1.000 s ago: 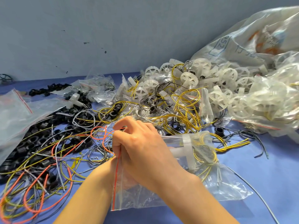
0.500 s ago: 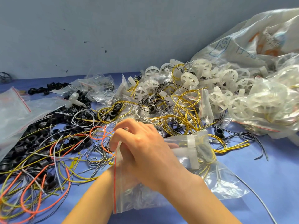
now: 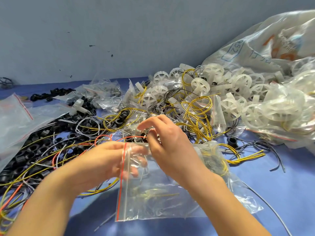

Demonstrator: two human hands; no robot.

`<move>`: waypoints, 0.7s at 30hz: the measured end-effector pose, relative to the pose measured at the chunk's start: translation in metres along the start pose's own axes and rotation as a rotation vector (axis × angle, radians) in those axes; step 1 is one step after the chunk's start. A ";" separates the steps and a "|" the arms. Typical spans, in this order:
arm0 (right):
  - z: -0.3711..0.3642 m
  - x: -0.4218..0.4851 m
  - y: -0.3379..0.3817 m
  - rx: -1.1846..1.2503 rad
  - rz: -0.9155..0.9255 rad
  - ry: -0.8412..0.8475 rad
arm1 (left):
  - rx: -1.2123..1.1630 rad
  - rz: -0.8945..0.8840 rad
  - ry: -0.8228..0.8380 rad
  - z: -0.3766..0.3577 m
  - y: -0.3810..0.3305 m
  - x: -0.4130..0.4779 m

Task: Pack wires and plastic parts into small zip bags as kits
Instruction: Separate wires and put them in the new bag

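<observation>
Zip bag (image 3: 153,201) lying near the centre on blue cloth (image 3: 281,193), clear plastic, red strip (image 3: 121,184) running down its left edge, mouth raised toward the hands. Holding coiled yellow wire (image 3: 219,160) in its right end, under the right wrist.

Gripping the bag at its mouth: left hand (image 3: 105,160), thumb reaching the red strip, fingers (image 3: 134,160) showing blurred through the plastic, lying close together.

Hovering over the bag's far edge: right hand (image 3: 170,147), fingers loosely bent and spread, index finger stretching left, thumb tip just beside a red wire (image 3: 133,137); pinching nothing that can be made out.

Spreading beyond the hands: tangle of yellow wire loops (image 3: 196,113) far centre, black rings (image 3: 39,149) heaping at left among loose wires, white wheels (image 3: 238,92) piling far right, some inside clear bags. Leaning behind them at far right, large printed sack (image 3: 272,43). Lying at far left, flat clear bags (image 3: 15,120). Trailing across the cloth near right, grey wire (image 3: 272,210). Rising behind everything, grey wall (image 3: 119,31).
</observation>
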State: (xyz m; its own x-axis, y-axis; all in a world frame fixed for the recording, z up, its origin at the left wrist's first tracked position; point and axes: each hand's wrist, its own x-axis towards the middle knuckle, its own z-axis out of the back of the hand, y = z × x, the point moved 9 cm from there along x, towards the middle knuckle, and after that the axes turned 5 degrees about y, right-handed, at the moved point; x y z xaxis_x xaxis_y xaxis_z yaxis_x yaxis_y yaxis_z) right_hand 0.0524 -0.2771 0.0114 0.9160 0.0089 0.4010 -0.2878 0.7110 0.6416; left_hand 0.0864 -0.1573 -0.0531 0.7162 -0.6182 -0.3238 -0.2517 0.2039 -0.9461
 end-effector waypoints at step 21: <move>0.068 0.012 -0.070 -0.022 -0.195 -0.165 | 1.055 -0.100 -0.503 0.017 -0.096 0.183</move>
State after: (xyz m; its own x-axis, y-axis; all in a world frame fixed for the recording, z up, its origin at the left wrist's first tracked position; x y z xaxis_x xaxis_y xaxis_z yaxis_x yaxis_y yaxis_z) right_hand 0.0649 -0.3742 0.0159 0.8949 -0.2440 0.3736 -0.1021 0.7029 0.7039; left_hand 0.2529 -0.2772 -0.0219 0.9384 -0.3454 0.0091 0.3155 0.8458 -0.4301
